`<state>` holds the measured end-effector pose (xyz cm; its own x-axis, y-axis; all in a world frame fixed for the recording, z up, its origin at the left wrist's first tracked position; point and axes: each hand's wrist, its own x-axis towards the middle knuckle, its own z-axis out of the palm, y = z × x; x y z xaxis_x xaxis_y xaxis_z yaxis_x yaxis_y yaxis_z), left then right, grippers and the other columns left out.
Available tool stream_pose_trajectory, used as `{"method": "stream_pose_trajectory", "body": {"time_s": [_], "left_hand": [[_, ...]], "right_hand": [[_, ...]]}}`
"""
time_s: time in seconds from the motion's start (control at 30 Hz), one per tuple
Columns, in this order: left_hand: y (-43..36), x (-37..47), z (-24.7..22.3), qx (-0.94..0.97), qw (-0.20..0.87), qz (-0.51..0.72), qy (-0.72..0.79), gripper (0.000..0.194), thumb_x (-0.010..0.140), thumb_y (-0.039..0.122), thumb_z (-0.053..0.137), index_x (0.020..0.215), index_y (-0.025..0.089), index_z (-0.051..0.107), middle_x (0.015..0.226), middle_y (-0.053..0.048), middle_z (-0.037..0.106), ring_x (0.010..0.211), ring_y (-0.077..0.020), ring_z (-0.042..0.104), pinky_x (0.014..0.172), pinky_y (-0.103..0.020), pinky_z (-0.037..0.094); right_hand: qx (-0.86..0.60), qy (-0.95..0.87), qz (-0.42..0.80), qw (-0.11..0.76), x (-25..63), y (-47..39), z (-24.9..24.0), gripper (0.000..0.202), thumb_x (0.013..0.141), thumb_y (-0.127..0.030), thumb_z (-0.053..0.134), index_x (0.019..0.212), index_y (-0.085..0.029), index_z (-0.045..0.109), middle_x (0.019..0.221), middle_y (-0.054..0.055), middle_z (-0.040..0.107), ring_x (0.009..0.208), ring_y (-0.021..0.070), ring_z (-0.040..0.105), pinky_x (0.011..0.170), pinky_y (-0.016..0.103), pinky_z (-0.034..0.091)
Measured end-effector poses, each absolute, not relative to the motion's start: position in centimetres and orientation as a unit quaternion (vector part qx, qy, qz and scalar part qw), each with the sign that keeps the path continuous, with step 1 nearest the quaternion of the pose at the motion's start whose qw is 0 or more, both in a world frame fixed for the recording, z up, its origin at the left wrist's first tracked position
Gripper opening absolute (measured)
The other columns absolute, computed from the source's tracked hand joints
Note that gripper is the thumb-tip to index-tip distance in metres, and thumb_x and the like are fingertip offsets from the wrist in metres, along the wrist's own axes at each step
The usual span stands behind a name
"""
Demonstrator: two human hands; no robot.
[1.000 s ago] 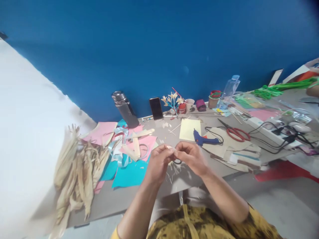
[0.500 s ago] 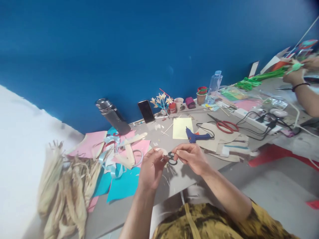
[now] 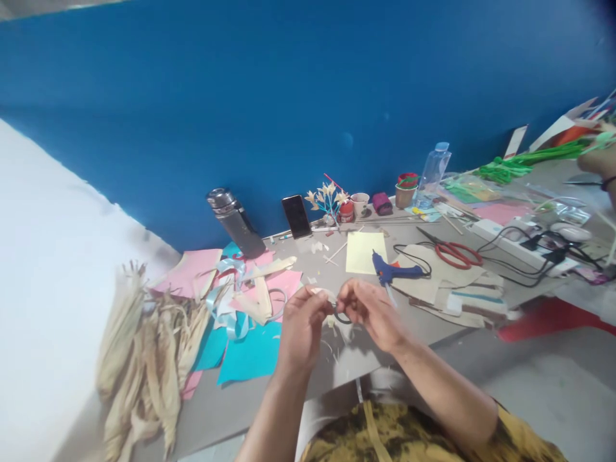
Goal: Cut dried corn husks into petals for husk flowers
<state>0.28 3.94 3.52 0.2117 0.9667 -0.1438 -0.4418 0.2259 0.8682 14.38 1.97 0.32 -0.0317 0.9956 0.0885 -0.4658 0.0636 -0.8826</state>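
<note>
My left hand [image 3: 304,324] pinches a small pale piece of corn husk [image 3: 325,294] between thumb and fingers, above the table's front part. Right beside it, my right hand [image 3: 374,316] has its thumb and fingers closed together near the husk's edge. Whatever they grip is too small or hidden to name. Below the fingertips shows a dark loop [image 3: 342,319], a handle of small black scissors mostly covered by my right hand. I cannot tell whether the scissors touch my fingers or lie on the table. Small husk scraps [image 3: 331,324] are under the hands.
Dried corn husks [image 3: 144,372] pile up at left, beside turquoise paper [image 3: 250,353]. A thermos [image 3: 235,221], phone [image 3: 297,217] and husk flowers [image 3: 327,197] stand along the wall. A blue glue gun [image 3: 394,269], red-handled scissors [image 3: 455,253] and a power strip [image 3: 520,244] with cords lie right.
The view has swung left, so the table things sit farther right. My right hand has moved closer to my left and covers more of the black scissors. The other person's hand is partly out of view.
</note>
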Motion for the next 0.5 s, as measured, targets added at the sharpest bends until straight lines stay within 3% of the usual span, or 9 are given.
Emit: {"method": "stream_pose_trajectory", "body": {"time_s": [0.13,0.33,0.5], "left_hand": [[3.9,0.3,4.0,0.385,0.677,0.511,0.364,0.015,0.072,0.025,0.075,0.067,0.016,0.063,0.063,0.0,0.063,0.064,-0.0134,0.058,0.068,-0.027,0.046],[4.3,-0.1,4.2,0.321,0.712,0.53,0.33,0.031,0.08,0.043,0.068,0.068,0.015,0.066,0.066,-0.002,0.059,0.065,-0.0152,0.057,0.069,-0.032,0.05],[4.1,-0.4,3.2,0.315,0.696,0.538,0.357,0.025,0.072,0.035,0.078,0.067,0.015,0.063,0.067,0.0,0.057,0.064,-0.0118,0.054,0.066,-0.026,0.046]], "right_hand": [[-0.365,-0.446,0.577,0.579,13.8,2.2,1.0,0.031,0.082,-0.045,0.074,0.079,-0.015,0.066,0.065,0.0,0.059,0.053,0.0076,0.039,0.049,0.022,0.026],[-0.367,-0.395,0.602,0.589,13.6,2.9,1.2,0.031,0.081,-0.04,0.074,0.067,-0.015,0.062,0.057,-0.002,0.052,0.049,0.006,0.031,0.047,0.023,0.02],[-0.368,-0.383,0.604,0.594,13.2,2.8,0.8,0.035,0.08,-0.043,0.074,0.066,-0.015,0.058,0.058,-0.002,0.051,0.048,0.0059,0.028,0.048,0.024,0.017]]}}
